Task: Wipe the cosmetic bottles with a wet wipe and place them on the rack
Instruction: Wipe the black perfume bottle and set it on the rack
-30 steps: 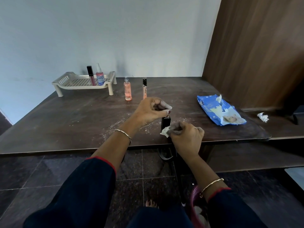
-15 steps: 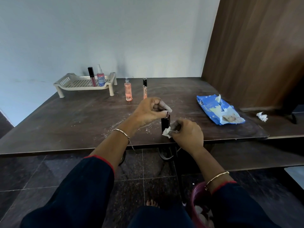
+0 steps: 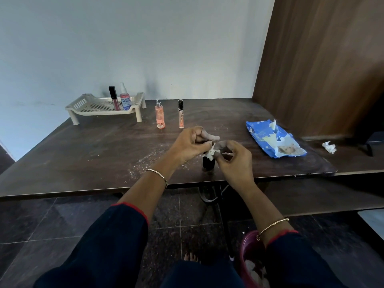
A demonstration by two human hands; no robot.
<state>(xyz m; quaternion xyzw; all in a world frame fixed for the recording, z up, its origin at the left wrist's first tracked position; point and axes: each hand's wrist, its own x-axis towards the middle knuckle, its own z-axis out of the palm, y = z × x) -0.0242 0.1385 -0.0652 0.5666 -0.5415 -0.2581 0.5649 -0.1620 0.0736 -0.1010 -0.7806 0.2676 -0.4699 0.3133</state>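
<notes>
A small black bottle [image 3: 208,164] stands near the table's front edge. My left hand [image 3: 190,145] reaches over it and grips its top with curled fingers, so the cap is hidden. My right hand [image 3: 234,161] pinches a crumpled white wet wipe [image 3: 211,152] against the bottle's upper part, right beside my left fingertips. A peach spray bottle [image 3: 160,116] and a slim peach tube with a black cap [image 3: 181,115] stand at mid-table. On the cream rack [image 3: 91,108] at the back left stand a dark-capped lip gloss tube [image 3: 113,98] and a pink spray bottle with a blue label [image 3: 125,98].
A blue pack of wet wipes [image 3: 274,141] lies to the right, a wipe sticking out of it. A used white wad [image 3: 329,146] lies on the lower ledge further right. White crumbs are scattered left of the black bottle. A pink bin [image 3: 249,252] with wads stands on the floor.
My right hand has carried the wipe from the bottle's lower side up to its top, close to my left fingers. My left hand has stayed on the bottle.
</notes>
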